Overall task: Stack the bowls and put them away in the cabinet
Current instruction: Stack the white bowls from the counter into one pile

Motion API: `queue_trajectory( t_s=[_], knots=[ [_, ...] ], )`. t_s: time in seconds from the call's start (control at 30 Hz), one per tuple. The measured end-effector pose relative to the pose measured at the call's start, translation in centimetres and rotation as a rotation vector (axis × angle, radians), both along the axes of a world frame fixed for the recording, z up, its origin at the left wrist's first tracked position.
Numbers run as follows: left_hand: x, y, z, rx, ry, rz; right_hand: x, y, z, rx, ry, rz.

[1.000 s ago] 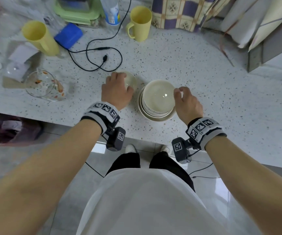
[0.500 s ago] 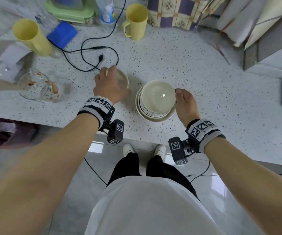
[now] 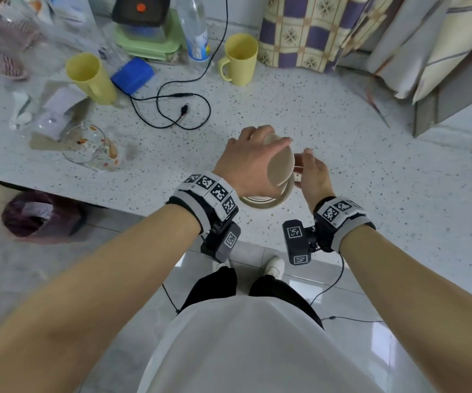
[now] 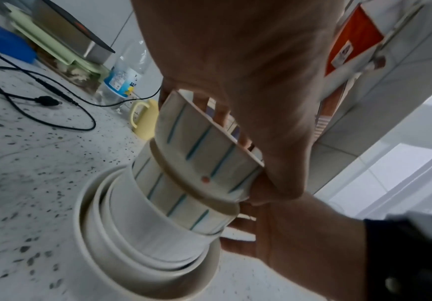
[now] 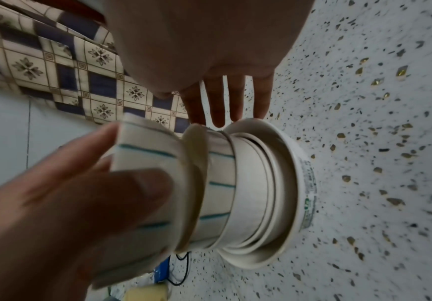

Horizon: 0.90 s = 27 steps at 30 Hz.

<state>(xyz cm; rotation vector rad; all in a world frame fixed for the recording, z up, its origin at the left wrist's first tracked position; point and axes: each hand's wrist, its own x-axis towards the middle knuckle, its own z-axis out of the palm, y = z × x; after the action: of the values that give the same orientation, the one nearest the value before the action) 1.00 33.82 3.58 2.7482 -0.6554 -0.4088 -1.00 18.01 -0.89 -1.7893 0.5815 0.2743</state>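
Observation:
A stack of cream bowls stands near the counter's front edge, widest bowl lowest. My left hand grips a small bowl with blue stripes from above and holds it, tilted, on the top of the stack. Its thumb lies on the bowl's striped wall. My right hand is at the stack's right side, and its straight fingers lie along the bowls. The top of the stack is hidden by my hands in the head view.
Behind the stack lie a black cable, two yellow mugs, a blue box, a glass jug and a water bottle. A checked cloth hangs at the back. A bin stands on the floor at the left.
My left hand has lifted the small striped bowl from the counter and carried it right onto the stack. My right hand has stayed at the stack's right side.

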Motion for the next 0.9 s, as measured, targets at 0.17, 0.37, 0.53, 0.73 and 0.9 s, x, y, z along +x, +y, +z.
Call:
queue_trajectory(
  t_s=[0.17,0.37,0.53,0.73,0.9],
  knots=[
    [0.1,-0.3,-1.3,0.065,0.046,-0.025,-1.0,0.6,0.8,-0.024,-0.031,0.032],
    [-0.4,-0.1,-2.3,0.010,0.029,-0.004,-1.6,0.6,0.2,-0.049,-0.058,0.016],
    [-1.0,0.0,-2.8,-0.071,-0.039,0.017,-2.1,0.8,-0.8,-0.097,-0.072,-0.030],
    [-0.8,0.3,-2.8,-0.087,-0.027,0.019,-2.5,1.5,-1.5,-0.167,-0.112,-0.052],
    [-2.1,1.7,-2.6,-0.228,-0.032,0.086,-4.0,1.4,-1.0,-0.212,-0.131,-0.025]
  ],
)
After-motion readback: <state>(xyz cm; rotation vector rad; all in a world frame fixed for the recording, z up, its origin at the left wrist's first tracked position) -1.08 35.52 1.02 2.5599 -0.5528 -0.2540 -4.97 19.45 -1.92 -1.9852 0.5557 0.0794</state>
